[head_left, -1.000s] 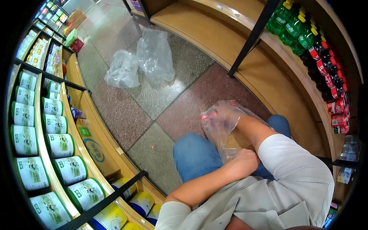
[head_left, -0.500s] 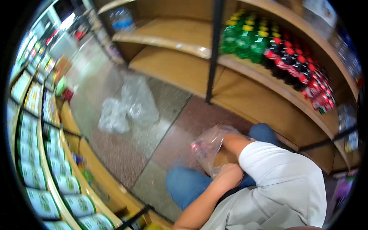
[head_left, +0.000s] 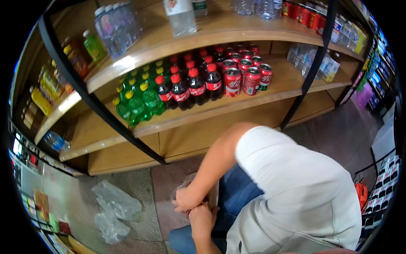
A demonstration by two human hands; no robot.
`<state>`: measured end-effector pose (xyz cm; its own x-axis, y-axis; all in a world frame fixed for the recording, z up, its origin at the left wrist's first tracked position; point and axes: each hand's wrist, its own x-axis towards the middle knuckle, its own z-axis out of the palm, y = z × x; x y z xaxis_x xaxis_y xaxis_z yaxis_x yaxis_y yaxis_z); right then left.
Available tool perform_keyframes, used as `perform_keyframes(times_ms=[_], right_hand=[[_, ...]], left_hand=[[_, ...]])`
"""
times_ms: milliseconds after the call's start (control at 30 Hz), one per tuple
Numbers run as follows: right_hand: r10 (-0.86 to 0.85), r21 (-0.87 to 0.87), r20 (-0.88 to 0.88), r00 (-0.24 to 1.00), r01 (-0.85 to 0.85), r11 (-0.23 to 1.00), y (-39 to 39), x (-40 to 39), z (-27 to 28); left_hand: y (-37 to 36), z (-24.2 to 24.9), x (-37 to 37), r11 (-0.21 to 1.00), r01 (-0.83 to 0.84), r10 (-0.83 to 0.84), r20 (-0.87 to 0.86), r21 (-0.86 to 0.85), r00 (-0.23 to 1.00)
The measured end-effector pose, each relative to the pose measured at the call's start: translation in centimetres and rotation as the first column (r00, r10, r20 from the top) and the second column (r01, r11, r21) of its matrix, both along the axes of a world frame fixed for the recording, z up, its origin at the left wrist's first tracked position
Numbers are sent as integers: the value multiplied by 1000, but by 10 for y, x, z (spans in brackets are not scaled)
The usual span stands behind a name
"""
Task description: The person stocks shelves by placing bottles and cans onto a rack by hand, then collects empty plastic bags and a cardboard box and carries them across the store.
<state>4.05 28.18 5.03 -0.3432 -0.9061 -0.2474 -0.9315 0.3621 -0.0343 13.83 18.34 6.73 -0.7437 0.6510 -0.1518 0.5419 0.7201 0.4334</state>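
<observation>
My right hand (head_left: 186, 200) reaches down from the white sleeve and is closed over clear plastic wrapping (head_left: 185, 186) low in front of me. Against it, my left hand (head_left: 203, 218) is closed too, its fingers at the wrapping's near side. A little dark red shows between the hands; the thing itself is mostly hidden. The pale edge of a package (head_left: 215, 194) stands beside my blue jeans (head_left: 239, 188). What the right fingers grip cannot be made out.
Loose clear plastic (head_left: 116, 205) lies on the tiled floor to the left. A wooden shelf (head_left: 198, 112) ahead holds green bottles (head_left: 139, 101), cola bottles (head_left: 195, 89) and red cans (head_left: 251, 80). Black posts (head_left: 105, 114) divide it. More packaged goods (head_left: 382, 186) stand at the right.
My view has swung right, facing the shelf squarely. My right hand, formerly inside the plastic wrapping, now shows on top of it, and both hands have come together.
</observation>
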Motion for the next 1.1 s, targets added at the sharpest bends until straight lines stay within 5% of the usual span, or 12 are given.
perform_keyframes(times_ms=[67,133,200,300,367,467,533,733,900,1000,1067,1100], right_hand=[[-292,-391,17,956,275,878,58,0,64],[-552,-526,181,814,555,645,115,34,139],[-660,-502,224,718,665,553,152,62,179],[-848,-681,267,458,712,170,252,125,213],[-987,-602,146,61,798,-40,324,164,221],[-909,-438,-64,-412,830,-345,400,167,234],[-873,-591,-172,-457,757,-280,468,146,204],[-875,-285,-120,-469,861,-422,545,34,206],[-910,-313,-196,-365,903,-295,584,-27,159],[-912,-345,88,-401,846,-406,588,-14,162],[-922,-595,306,-236,709,-379,605,-7,150],[-807,-690,517,-285,419,-590,584,-6,144]], left_hand=[[6,5,-13,999,27,-28,-60,-19,998],[7,10,-19,993,-36,42,60,-110,997],[0,9,-19,996,-71,75,99,-46,992],[-3,9,-26,997,-81,82,155,-12,984],[7,15,-42,997,-58,65,159,-45,985],[15,17,-49,984,0,26,147,-178,989],[20,16,-52,997,4,17,261,-79,965],[24,12,-48,968,-84,156,305,-235,939],[20,11,-37,985,-117,147,258,-130,955],[27,17,-38,980,-139,173,264,-143,949],[27,19,-38,979,-148,183,278,-142,943],[28,18,-41,981,-159,189,347,-113,919]])
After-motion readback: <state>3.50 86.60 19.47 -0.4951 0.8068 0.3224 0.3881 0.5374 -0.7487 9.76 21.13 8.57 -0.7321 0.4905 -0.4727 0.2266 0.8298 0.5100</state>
